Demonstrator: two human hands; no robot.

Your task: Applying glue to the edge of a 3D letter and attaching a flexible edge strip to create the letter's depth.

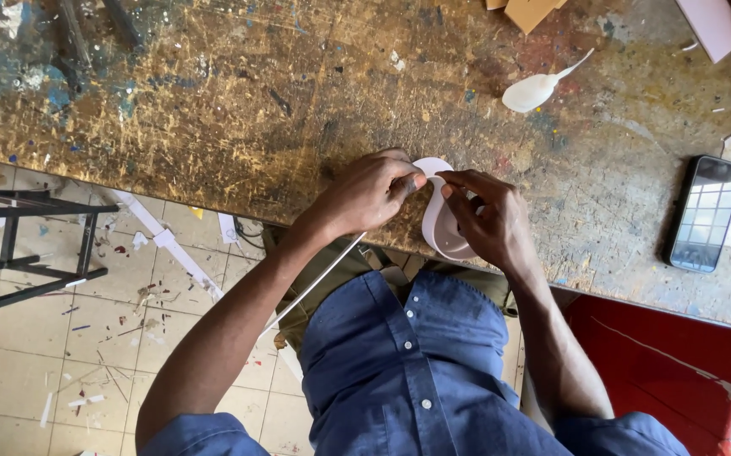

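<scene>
Fingers [412, 181] of the left hand [365, 196] pinch narrowly on the top edge of a pale pink, curved strip of thin card [438, 221], bent into a loop at the near edge of the desk [239, 101]. Right hand [488, 221] fingers press against the same loop from the other side, thumb and forefinger closed on its rim, the two hands almost touching. A long white strip [315, 283] trails from under the left hand down across the blue shirt [407, 371]. As a judgement, the loop could spring open or crease if either pinch slackens, since bent card pushes back; hanging partly over the desk edge, it could also drop to the tiled floor [86, 338]. Farther off lie a white plastic spoon-like piece [534, 91] and, well apart to the right, a dark phone [705, 213].
</scene>
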